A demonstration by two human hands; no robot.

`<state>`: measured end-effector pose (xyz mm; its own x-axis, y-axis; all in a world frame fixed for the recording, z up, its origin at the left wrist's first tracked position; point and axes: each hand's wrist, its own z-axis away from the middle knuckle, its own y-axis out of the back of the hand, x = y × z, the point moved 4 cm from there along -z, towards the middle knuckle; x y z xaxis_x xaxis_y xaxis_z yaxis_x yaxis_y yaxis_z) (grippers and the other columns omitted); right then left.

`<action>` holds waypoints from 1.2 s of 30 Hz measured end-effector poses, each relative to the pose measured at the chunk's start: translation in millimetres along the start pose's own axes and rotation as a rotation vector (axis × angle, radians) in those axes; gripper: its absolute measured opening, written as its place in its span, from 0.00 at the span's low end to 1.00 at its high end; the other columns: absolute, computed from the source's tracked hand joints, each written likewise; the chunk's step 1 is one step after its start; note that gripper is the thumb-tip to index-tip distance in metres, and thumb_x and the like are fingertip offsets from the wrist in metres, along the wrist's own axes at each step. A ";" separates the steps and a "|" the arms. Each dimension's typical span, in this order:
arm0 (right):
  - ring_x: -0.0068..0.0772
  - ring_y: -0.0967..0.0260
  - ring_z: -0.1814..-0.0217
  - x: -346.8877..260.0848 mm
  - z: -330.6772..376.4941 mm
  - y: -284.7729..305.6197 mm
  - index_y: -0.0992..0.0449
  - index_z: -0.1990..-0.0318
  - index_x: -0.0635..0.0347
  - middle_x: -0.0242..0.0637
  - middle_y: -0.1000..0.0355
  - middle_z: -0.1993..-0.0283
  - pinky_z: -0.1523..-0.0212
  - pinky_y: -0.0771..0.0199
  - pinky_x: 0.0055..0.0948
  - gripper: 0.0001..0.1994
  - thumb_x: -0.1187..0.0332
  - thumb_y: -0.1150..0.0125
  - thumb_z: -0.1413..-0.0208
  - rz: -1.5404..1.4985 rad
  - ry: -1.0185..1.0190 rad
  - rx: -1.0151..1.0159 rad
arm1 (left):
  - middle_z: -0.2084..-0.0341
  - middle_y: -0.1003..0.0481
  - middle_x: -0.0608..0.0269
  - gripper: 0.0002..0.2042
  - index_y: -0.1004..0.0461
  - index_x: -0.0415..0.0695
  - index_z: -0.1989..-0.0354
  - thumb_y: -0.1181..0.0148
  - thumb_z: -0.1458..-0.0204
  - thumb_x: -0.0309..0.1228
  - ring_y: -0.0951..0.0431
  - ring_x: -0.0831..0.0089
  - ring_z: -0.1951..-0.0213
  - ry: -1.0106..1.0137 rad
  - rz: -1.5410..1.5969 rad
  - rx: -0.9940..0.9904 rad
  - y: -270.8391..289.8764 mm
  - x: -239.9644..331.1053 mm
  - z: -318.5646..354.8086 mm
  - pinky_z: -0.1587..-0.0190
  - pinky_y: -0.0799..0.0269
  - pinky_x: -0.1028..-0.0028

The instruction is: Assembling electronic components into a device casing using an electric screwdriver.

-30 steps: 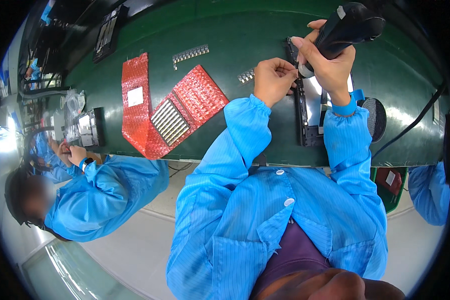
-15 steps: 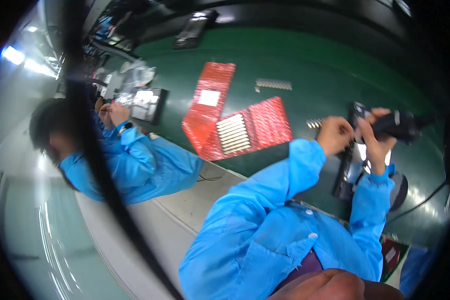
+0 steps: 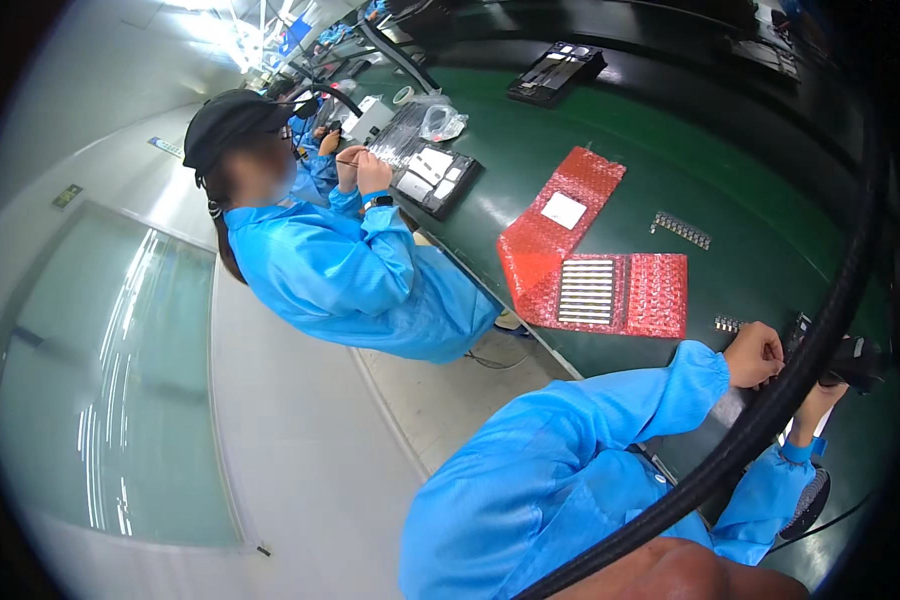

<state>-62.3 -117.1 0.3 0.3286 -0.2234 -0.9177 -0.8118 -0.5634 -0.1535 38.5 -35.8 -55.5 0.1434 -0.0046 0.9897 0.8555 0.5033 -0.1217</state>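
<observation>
At the far left, a pale green glass panel [image 3: 120, 390] is set in a white wall. Right of it, a co-worker [image 3: 340, 275] in a black cap and blue coat has both hands [image 3: 362, 172] raised by the worktop's edge; what they hold is too small to tell. Just beside those hands, a black tray [image 3: 465, 172] with white and silver pieces lies on the green worktop [image 3: 745, 190], a clear plastic bag [image 3: 442, 123] at its far side. Further right, at the far side, is a black case [image 3: 553, 75].

In the middle lies a folded sheet of red bubble wrap [image 3: 660, 295] with a white label [image 3: 563, 210] and a row of pale strips [image 3: 586, 291] on it. Right of it is a short strip of small metal parts [image 3: 682, 230]; nearer the person lies a second strip [image 3: 728, 323], just beside the left hand [image 3: 755, 355]. That hand's fingers are bent inward; whether its grip pinches anything, I cannot tell.

A thick black cable [image 3: 735, 455] crosses in front. Beyond it, at the near right, a black frame [image 3: 800, 326] lies partly hidden by the hands. The right hand [image 3: 820, 402], partly covered by the cable, has its grip around a black tool [image 3: 858, 362]. A dark round pad [image 3: 810, 508] lies near the blue wristband [image 3: 800, 451].
</observation>
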 end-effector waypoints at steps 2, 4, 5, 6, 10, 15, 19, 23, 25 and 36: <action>0.18 0.36 0.76 -3.2 0.9 2.5 0.35 0.52 0.62 0.30 0.34 0.74 0.72 0.34 0.19 0.17 0.83 0.42 0.50 0.028 0.060 -0.034 | 0.86 0.28 0.60 0.04 0.29 0.35 0.80 0.41 0.58 0.18 0.26 0.77 0.84 -0.027 -0.011 -0.031 -1.2 -0.8 0.9 0.86 0.30 0.76; 0.18 0.37 0.76 4.5 1.0 7.5 0.35 0.52 0.62 0.30 0.34 0.74 0.72 0.34 0.19 0.18 0.83 0.41 0.50 0.150 0.077 -0.050 | 0.86 0.28 0.60 0.03 0.28 0.36 0.79 0.40 0.57 0.19 0.26 0.77 0.83 -0.100 -0.037 -0.033 3.0 -10.0 -1.6 0.85 0.30 0.76; 0.18 0.37 0.75 8.3 0.7 6.3 0.35 0.51 0.61 0.30 0.34 0.74 0.71 0.34 0.19 0.18 0.82 0.41 0.50 0.262 0.101 -0.073 | 0.86 0.28 0.60 0.03 0.28 0.36 0.79 0.40 0.57 0.20 0.25 0.77 0.83 -0.182 -0.069 -0.027 4.3 -12.8 -4.2 0.84 0.30 0.76; 0.18 0.37 0.75 19.1 3.3 3.7 0.34 0.51 0.61 0.30 0.34 0.74 0.71 0.34 0.19 0.19 0.83 0.41 0.51 0.065 -0.060 -0.009 | 0.85 0.27 0.59 0.03 0.27 0.37 0.78 0.40 0.57 0.21 0.26 0.77 0.83 -0.141 -0.073 -0.019 6.4 -11.7 -3.8 0.84 0.30 0.75; 0.20 0.36 0.75 -25.5 -1.7 -22.2 0.37 0.46 0.65 0.31 0.34 0.75 0.72 0.34 0.20 0.25 0.64 0.38 0.49 -0.007 0.082 -0.137 | 0.78 0.22 0.54 0.06 0.22 0.36 0.73 0.36 0.60 0.24 0.22 0.72 0.75 -0.201 -0.385 -0.154 26.6 38.3 5.5 0.70 0.25 0.73; 0.24 0.37 0.74 -31.1 -7.0 -30.1 0.45 0.41 0.66 0.33 0.38 0.74 0.72 0.35 0.25 0.48 0.29 0.52 0.55 -0.220 -0.049 -0.225 | 0.77 0.22 0.55 0.06 0.21 0.37 0.70 0.37 0.58 0.23 0.23 0.71 0.76 -0.212 -0.656 0.093 110.5 66.7 11.9 0.71 0.28 0.74; 0.23 0.36 0.76 -20.7 -7.0 -17.1 0.37 0.49 0.68 0.34 0.34 0.75 0.74 0.33 0.22 0.45 0.27 0.57 0.54 -0.241 -0.029 -0.173 | 0.74 0.23 0.50 0.07 0.21 0.37 0.72 0.37 0.61 0.25 0.22 0.61 0.72 -0.059 -0.795 0.085 117.2 74.5 21.1 0.67 0.27 0.68; 0.26 0.35 0.76 -22.8 -9.2 -21.3 0.37 0.50 0.67 0.35 0.34 0.75 0.73 0.33 0.24 0.42 0.30 0.56 0.52 -0.347 -0.054 -0.179 | 0.72 0.24 0.51 0.12 0.22 0.38 0.68 0.34 0.61 0.30 0.23 0.55 0.66 -0.129 -0.928 0.102 107.8 61.9 26.3 0.62 0.28 0.64; 0.26 0.35 0.75 -16.6 -8.8 -11.6 0.37 0.51 0.66 0.36 0.34 0.74 0.73 0.33 0.24 0.40 0.31 0.55 0.52 -0.315 -0.040 -0.121 | 0.71 0.25 0.54 0.15 0.22 0.40 0.67 0.31 0.63 0.34 0.24 0.58 0.66 -0.116 -1.143 0.134 95.7 58.7 25.8 0.63 0.29 0.64; 0.25 0.35 0.78 -50.9 -10.5 -6.8 0.39 0.49 0.64 0.35 0.36 0.76 0.75 0.32 0.26 0.38 0.33 0.60 0.48 -0.293 0.113 -0.078 | 0.84 0.25 0.60 0.10 0.25 0.36 0.76 0.29 0.65 0.25 0.25 0.77 0.80 -0.034 -0.776 -0.070 101.9 45.8 15.8 0.76 0.30 0.76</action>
<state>-68.5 -110.2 51.9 0.5980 -0.1274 -0.7913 -0.6369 -0.6749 -0.3727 124.4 28.9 -21.4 -0.5234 -0.3064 0.7951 0.7343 0.3113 0.6033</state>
